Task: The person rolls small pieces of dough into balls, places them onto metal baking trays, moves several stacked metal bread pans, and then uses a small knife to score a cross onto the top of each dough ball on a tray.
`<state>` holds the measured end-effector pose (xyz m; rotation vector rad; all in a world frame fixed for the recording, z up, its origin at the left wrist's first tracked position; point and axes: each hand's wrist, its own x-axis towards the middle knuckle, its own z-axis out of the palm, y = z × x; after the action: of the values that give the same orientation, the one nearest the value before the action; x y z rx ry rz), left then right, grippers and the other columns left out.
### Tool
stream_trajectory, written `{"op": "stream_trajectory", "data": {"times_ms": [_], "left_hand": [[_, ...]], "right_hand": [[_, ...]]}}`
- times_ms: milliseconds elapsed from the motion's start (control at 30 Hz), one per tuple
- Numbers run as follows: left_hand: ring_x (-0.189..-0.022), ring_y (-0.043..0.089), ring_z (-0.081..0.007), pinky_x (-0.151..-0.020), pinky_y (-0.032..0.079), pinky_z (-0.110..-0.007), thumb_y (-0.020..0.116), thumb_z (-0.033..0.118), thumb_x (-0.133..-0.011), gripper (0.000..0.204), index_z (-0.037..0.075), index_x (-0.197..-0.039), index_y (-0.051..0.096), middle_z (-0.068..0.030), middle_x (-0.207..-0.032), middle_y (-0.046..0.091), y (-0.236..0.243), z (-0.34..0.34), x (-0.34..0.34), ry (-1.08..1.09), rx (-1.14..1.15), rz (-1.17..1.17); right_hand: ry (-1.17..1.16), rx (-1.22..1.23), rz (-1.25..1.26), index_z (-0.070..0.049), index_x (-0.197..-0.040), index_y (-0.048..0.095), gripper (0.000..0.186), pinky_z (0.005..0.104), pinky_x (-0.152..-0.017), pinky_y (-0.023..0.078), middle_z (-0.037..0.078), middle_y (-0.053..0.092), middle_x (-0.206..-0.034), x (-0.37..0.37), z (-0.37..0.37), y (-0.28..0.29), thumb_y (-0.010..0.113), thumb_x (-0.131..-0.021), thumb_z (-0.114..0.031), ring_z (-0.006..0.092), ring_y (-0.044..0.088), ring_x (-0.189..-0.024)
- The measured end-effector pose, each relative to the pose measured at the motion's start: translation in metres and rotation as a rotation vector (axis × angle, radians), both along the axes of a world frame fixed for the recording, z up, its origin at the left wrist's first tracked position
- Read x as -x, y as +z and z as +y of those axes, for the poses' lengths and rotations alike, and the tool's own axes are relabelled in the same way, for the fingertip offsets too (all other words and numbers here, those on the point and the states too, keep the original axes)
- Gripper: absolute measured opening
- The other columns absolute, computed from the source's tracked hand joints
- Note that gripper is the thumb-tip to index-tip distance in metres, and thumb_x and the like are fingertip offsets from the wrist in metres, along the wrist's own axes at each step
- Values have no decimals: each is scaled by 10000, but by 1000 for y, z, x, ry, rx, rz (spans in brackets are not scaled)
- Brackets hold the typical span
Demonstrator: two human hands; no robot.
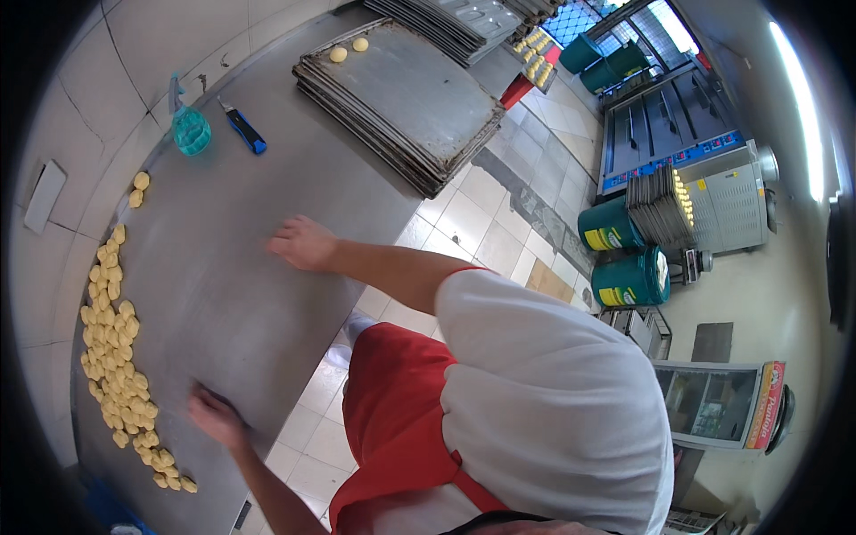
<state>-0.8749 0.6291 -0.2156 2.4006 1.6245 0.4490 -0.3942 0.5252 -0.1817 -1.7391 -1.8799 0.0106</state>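
My right hand (303,242) is palm down on the grey metal table (232,294), its fingers curled under; whatever may be beneath them is hidden. Lower in the picture, my left hand (217,416) is over the same tabletop, its fingers smeared by motion. A long heap of pale yellow dough pieces (116,348) runs along the table's left side, beside my left hand. Two more dough pieces (139,189) lie apart above the heap. Farther up are a spray bottle (191,129) of teal liquid and a utility knife (242,131) with a blue and black handle.
Stacked baking trays (401,98) stand on the table's upper part, two dough balls (349,49) on the top one. Beyond the table edge are tiled floor, a deck oven (669,125), green bins (629,276) and a rack of trays (660,209). A tiled wall (80,116) borders the left.
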Motion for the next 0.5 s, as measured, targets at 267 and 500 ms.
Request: {"op": "stream_trajectory", "data": {"times_ms": [267,500], "left_hand": [[-1129,638,-406,-1006,483,-534,575,208,-1105,358,48,-1417,643,-194,-1329,703,56,17,-110,-227,-4,-124],[-1112,637,-390,-982,490,-514,582,171,-1092,343,118,-1424,652,-178,-1293,703,20,-42,-29,-50,-62,-162]], "right_hand": [[69,161,-179,-170,-1100,694,221,530,-1010,469,82,726,-1089,65,19,-1,696,-964,-344,329,650,-1087],[25,-8,-1,-171,-1175,725,253,486,-936,498,80,678,-1003,32,-34,5,721,-923,-195,326,641,-1006]]}}
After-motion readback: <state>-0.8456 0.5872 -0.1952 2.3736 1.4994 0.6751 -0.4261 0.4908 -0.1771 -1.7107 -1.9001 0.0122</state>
